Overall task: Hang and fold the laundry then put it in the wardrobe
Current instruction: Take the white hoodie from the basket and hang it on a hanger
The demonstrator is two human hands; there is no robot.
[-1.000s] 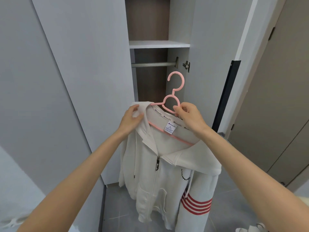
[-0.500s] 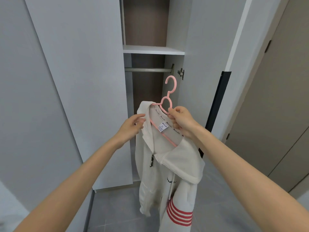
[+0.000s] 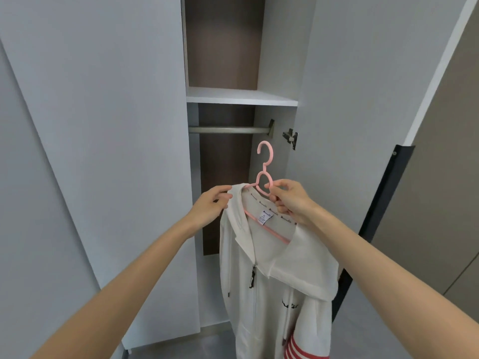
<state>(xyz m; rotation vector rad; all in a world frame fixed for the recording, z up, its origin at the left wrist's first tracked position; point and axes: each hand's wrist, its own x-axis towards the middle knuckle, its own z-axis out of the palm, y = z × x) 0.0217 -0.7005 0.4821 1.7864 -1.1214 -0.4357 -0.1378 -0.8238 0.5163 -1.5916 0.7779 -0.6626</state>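
Pink plastic hanger [image 3: 264,167] looks smooth with a slight sheen. White zip hoodie [image 3: 285,275] is soft matt cloth, round wardrobe rail [image 3: 228,130] is dull metal, grey doors [image 3: 103,125] flat matt, brown back panel [image 3: 223,42] woodgrain.

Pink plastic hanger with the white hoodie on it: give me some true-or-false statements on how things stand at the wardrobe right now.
1. The hook of the pink plastic hanger is over the metal wardrobe rail. False: the hook is below the rail, not on it.
2. The right hand grips the hanger at the loop under its hook. True.
3. The left hand touches nothing. False: it pinches the collar of the white zip-up hoodie.
4. The hoodie's sleeve has red stripes. True.
5. The white shelf sits below the rail. False: it is above the rail.
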